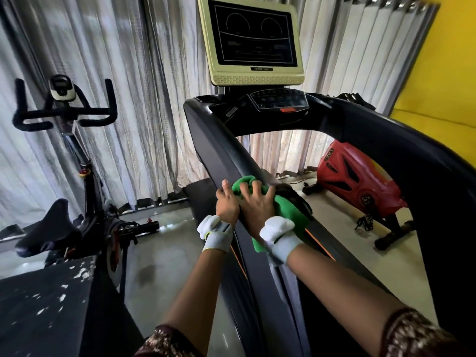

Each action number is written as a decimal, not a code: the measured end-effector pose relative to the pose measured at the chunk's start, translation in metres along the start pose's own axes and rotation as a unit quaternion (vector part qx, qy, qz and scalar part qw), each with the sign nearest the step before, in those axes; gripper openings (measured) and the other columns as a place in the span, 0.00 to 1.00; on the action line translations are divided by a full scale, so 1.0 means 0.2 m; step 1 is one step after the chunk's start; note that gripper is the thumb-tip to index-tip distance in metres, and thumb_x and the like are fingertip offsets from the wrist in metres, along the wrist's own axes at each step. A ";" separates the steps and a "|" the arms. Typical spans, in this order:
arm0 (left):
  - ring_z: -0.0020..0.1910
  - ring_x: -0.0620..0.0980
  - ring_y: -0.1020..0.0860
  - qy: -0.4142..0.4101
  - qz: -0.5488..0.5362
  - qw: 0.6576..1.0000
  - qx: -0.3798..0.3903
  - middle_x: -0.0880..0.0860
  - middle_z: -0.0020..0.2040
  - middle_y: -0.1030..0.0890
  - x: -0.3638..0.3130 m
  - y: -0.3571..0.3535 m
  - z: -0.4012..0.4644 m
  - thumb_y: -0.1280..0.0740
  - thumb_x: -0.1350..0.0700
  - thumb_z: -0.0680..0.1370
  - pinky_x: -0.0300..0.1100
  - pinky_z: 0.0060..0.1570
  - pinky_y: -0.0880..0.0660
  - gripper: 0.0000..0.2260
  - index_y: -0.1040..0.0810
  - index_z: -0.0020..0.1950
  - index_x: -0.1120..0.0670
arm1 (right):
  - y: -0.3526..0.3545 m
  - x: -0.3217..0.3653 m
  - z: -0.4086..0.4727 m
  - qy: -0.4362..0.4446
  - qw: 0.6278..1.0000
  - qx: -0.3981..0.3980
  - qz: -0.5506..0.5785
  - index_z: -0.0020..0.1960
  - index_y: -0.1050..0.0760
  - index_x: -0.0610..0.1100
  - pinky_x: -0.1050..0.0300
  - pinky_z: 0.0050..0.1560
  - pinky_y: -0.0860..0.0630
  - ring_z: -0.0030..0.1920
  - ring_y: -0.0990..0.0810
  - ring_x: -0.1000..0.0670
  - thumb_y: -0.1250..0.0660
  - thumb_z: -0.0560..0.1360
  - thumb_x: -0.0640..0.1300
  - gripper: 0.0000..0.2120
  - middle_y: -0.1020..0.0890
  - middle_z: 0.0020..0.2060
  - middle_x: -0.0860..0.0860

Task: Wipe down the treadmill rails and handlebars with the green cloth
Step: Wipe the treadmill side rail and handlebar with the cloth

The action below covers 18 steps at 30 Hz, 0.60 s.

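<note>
1. Green cloth (284,210): bunched on the treadmill's left handrail (226,155), under the right hand.
2. Right hand (257,202): fingers spread, pressing the cloth flat onto the rail.
3. Left hand (226,202): resting on the rail just beside the cloth, fingers loosely bent, holding nothing.
4. Risk: the loose trailing end could slip off the rail under uneven pressure.
5. Writing: console screen (253,34) text too small to read.
</note>
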<state>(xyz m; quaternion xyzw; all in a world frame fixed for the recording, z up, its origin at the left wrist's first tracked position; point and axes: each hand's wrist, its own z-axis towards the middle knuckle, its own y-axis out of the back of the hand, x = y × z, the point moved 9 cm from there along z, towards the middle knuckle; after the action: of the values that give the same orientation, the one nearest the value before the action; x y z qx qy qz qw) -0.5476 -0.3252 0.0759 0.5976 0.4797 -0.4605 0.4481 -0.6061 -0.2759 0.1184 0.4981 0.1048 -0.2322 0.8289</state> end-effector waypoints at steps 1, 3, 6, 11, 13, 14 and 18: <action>0.73 0.59 0.35 0.008 0.001 1.000 0.003 0.61 0.74 0.35 0.01 0.00 0.02 0.56 0.44 0.83 0.44 0.69 0.40 0.26 0.41 0.76 0.58 | 0.00 0.01 0.09 0.008 1.000 -0.011 0.009 0.46 0.20 0.55 0.44 0.46 0.37 0.48 0.31 0.42 0.42 0.71 0.49 0.12 0.22 0.44 0.48; 0.71 0.60 0.33 0.006 -0.003 1.000 -0.003 0.62 0.73 0.33 0.01 0.03 0.07 0.54 0.44 0.83 0.45 0.68 0.38 0.26 0.38 0.74 0.57 | -0.01 0.02 0.26 -0.002 1.000 0.012 0.003 0.42 0.19 0.57 0.44 0.46 0.38 0.49 0.28 0.42 0.45 0.70 0.51 0.15 0.20 0.45 0.50; 0.71 0.58 0.33 0.001 -0.020 1.000 0.005 0.60 0.73 0.32 0.01 0.02 0.18 0.54 0.44 0.83 0.44 0.68 0.38 0.25 0.37 0.74 0.57 | -0.03 0.07 0.32 -0.007 1.000 0.022 -0.018 0.43 0.19 0.54 0.42 0.47 0.38 0.48 0.23 0.41 0.46 0.71 0.49 0.16 0.20 0.46 0.49; 0.68 0.57 0.29 0.004 -0.094 0.995 0.014 0.59 0.70 0.28 0.01 0.00 0.26 0.53 0.41 0.82 0.46 0.69 0.35 0.27 0.32 0.72 0.55 | -0.08 0.07 0.35 0.007 0.999 0.024 -0.037 0.45 0.20 0.55 0.43 0.47 0.38 0.49 0.22 0.41 0.33 0.68 0.51 0.07 0.21 0.47 0.49; 0.66 0.59 0.27 0.005 -0.119 0.993 0.001 0.59 0.69 0.27 0.00 0.01 0.31 0.53 0.38 0.80 0.54 0.68 0.32 0.26 0.31 0.70 0.52 | -0.06 0.10 0.49 0.008 0.999 -0.002 -0.034 0.43 0.19 0.56 0.43 0.48 0.37 0.49 0.22 0.41 0.34 0.68 0.54 0.07 0.21 0.47 0.50; 0.65 0.60 0.26 0.007 -0.125 0.992 -0.001 0.59 0.68 0.26 -0.01 0.01 0.33 0.53 0.37 0.80 0.57 0.67 0.31 0.26 0.31 0.69 0.50 | -0.07 0.11 0.53 0.013 0.999 0.020 -0.027 0.44 0.19 0.56 0.42 0.48 0.35 0.51 0.22 0.41 0.36 0.70 0.54 0.08 0.21 0.49 0.50; 0.68 0.59 0.29 0.017 -0.127 0.992 0.009 0.59 0.70 0.28 -0.02 0.02 0.41 0.54 0.37 0.80 0.52 0.71 0.35 0.29 0.34 0.73 0.52 | -0.10 0.15 0.50 0.034 0.997 0.056 -0.050 0.49 0.21 0.53 0.40 0.50 0.33 0.54 0.24 0.40 0.51 0.72 0.44 0.21 0.22 0.53 0.49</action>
<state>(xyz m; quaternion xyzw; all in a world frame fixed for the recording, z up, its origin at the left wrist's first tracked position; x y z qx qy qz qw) -0.5538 -0.4065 0.0667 0.5434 0.5549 -0.5081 0.3723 -0.5952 -0.3789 0.1393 0.5450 0.1441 -0.2616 0.7834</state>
